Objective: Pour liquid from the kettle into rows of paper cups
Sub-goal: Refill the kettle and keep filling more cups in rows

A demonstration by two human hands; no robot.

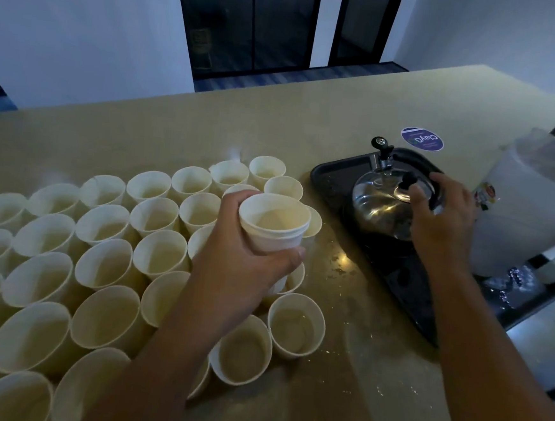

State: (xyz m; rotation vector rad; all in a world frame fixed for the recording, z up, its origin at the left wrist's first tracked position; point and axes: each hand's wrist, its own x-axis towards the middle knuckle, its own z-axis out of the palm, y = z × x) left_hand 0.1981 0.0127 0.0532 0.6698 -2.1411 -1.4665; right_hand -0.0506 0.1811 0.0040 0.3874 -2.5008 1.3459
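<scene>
Cups (106, 263) in tight rows fill the left half of the tan counter (277, 117), all upright, rims touching or nearly so; whether they hold liquid is hard to tell in the dim light. Left hand (242, 257) is raised over the right edge of the rows, fingers (228, 206) curled round a small stack of nested cups (273, 223), thumb across the front, stack tilted toward the camera and looking empty inside. Kettle (386, 209), shiny steel with a tap-style spout at its far side, sits on a black tray (332, 178) just right of the cups. Right hand (441, 223) rests on top of the kettle, fingers wrapped over the dark handle by the lid knob (408, 180). White container (528, 210) stands at the right, close behind that hand. Round purple sticker (422, 139) lies on the counter beyond the tray. Dark windows (251, 25) at the back.
</scene>
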